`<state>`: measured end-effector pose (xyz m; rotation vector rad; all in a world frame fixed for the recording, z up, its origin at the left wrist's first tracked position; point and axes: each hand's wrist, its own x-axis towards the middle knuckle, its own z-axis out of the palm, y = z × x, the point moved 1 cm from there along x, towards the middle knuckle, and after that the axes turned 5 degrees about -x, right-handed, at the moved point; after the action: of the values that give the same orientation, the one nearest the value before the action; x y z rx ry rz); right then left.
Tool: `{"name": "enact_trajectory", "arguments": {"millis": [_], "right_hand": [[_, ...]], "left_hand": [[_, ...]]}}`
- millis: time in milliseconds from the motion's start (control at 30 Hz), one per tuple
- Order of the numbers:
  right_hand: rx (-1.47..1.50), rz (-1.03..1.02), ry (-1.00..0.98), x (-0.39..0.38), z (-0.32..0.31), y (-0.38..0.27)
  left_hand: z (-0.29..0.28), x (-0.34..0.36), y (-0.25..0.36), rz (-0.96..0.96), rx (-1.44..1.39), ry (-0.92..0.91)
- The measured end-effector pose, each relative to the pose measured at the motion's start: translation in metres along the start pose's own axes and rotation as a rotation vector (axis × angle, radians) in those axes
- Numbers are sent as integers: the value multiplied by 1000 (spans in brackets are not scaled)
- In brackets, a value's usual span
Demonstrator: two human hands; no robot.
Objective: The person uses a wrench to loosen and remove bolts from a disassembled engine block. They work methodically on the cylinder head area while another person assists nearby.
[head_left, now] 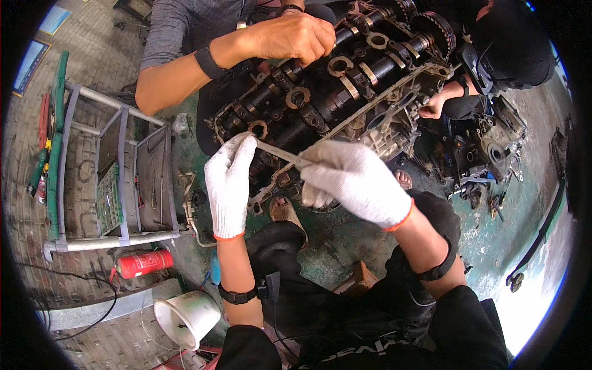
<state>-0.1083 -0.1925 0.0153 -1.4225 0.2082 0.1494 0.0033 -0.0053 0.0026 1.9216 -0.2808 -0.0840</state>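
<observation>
Center of frame: slim metal wrench [279,153], sloping down to the right, spanning the gap between both hands. Left hand [228,176], in white knit glove with orange cuff: pinched narrow on the upper-left end of the wrench. Right hand [354,179], in matching glove: curled closed around the lower-right end. Upper center, beyond the gloves: greasy engine head [376,103] with dark camshafts [330,105], set diagonally; contact with wrench, cannot tell. Also upper center: bare co-worker's hand [293,40], fingers curled, over the engine's far side. Upper right: second co-worker's hand [433,106], near the engine. Right: loose engine parts [487,151] on the floor. Lower left: red fire extinguisher [145,264], white bucket [205,311].
</observation>
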Motion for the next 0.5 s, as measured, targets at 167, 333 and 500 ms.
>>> {"name": "enact_trajectory", "arguments": {"millis": [167, 333, 500], "right_hand": [[-157, -55, -39, -6, 24, 15], [-290, -130, -81, -14, 43, 27], [300, 82, -294, -21, 73, 44]], "left_hand": [[4, 0, 2, 24, -2, 21], [6, 1, 2, 24, -24, -2], [3, 6, 1, 22, -46, -46]]}}
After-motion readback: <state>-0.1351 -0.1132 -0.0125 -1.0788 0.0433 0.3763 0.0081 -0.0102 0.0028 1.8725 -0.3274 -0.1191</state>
